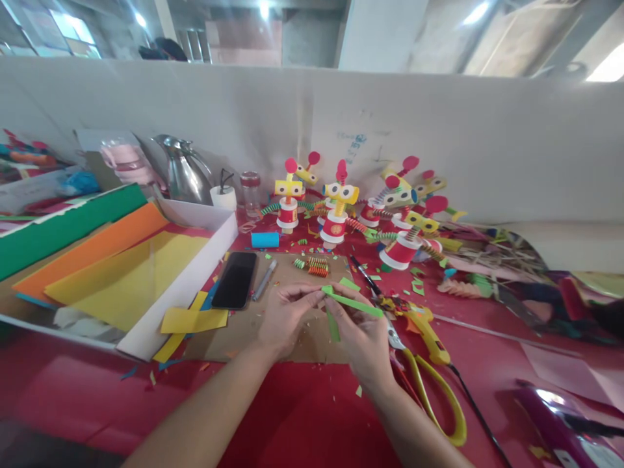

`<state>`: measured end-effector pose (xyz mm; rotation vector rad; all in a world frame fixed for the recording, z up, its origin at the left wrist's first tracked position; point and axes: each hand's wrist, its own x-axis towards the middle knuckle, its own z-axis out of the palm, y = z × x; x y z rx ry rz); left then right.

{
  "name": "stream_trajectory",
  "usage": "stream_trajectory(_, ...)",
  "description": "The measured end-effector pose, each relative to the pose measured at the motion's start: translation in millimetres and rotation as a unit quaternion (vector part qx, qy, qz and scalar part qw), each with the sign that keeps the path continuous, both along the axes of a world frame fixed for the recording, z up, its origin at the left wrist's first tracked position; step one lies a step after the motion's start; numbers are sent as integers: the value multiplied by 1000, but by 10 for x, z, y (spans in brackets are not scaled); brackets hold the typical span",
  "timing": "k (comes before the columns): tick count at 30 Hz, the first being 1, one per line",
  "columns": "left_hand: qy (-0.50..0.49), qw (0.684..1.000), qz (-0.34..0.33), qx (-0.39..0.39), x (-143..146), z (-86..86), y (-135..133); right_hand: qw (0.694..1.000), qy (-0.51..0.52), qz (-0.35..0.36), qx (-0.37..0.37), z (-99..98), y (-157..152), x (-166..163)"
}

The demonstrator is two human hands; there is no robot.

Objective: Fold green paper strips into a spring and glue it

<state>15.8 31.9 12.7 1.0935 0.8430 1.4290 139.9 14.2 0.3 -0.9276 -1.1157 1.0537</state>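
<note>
Between both hands are green paper strips (358,303), crossed and folded over each other at one end. My left hand (292,315) pinches that folded end between thumb and fingers. On the other side my right hand (363,331) grips the strips close to the fold, and one loose end points right while another hangs down. Beneath the hands lies a brown cardboard sheet (307,348). Folded paper springs (318,266) in orange and green rest on its far part. A black phone (234,279) and a grey pen (264,280) lie left of my hands.
Several paper-cup robot figures (336,227) stand along the back. Yellow-handled scissors (439,396) and a yellow glue gun (431,335) lie close on the right. A white box (190,292) with coloured paper stands left, before a metal jug (185,172). Paper scraps are scattered about.
</note>
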Motion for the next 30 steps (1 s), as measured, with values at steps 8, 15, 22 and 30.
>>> stream_trajectory(8,33,999,19,-7,-17,14,-6,1000,-21,1,15,17,17,-30)
stream_trajectory(15,8,999,-1,-46,-6,30,13,999,19,28,-8,-22,53,18)
stream_trajectory(22,10,994,-89,-66,-85,5,82,986,109,93,-85,104,75,38)
stream_trajectory(30,-12,988,-130,-77,-116,-20,96,973,162,125,-110,113,75,14)
